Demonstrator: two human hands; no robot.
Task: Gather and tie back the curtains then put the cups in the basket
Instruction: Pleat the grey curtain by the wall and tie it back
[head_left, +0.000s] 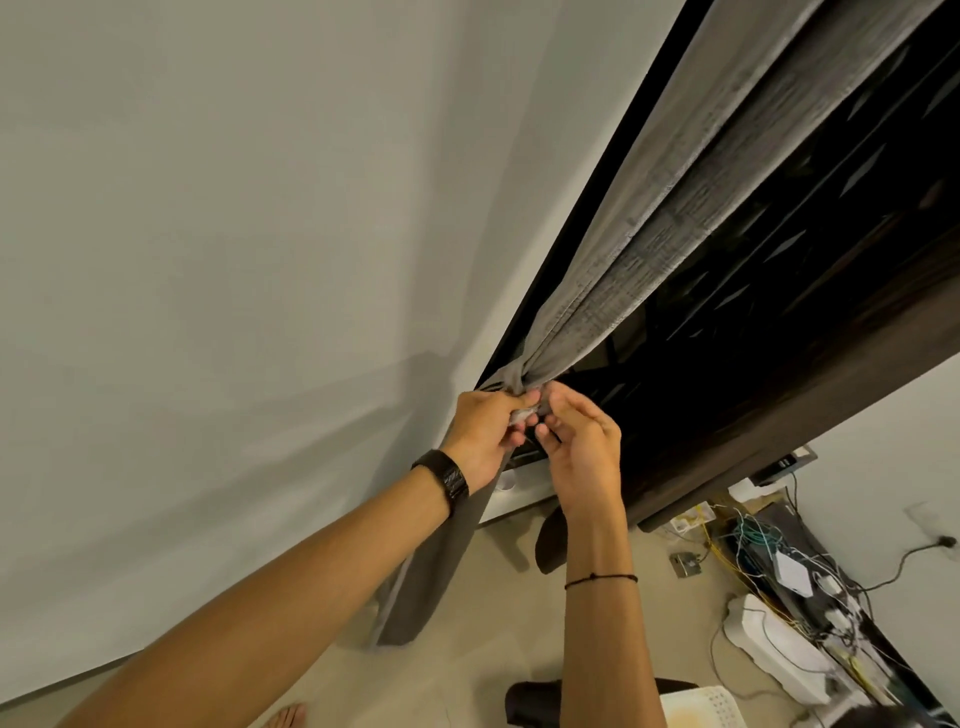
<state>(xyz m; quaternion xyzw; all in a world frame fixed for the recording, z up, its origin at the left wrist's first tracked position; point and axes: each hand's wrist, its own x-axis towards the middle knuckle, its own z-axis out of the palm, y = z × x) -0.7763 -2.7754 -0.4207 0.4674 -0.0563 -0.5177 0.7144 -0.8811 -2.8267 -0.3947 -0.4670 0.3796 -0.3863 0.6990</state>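
Curtain (649, 228): gathered against the window (779, 322), wall (234, 234) to its left. My left hand (480, 434) and right hand (582, 452) meet at the bunched waist. Basket (698, 706) on the floor (493, 623) below, cables (779, 566) right.

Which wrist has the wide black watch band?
The left wrist's wide black watch band; the right wrist carries only a thin black string bracelet.

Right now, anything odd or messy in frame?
Yes: a loose tangle of cables sprawls on the floor at lower right, by the wall. The curtain looks fine, bunched at the tie where the left hand and right hand work.
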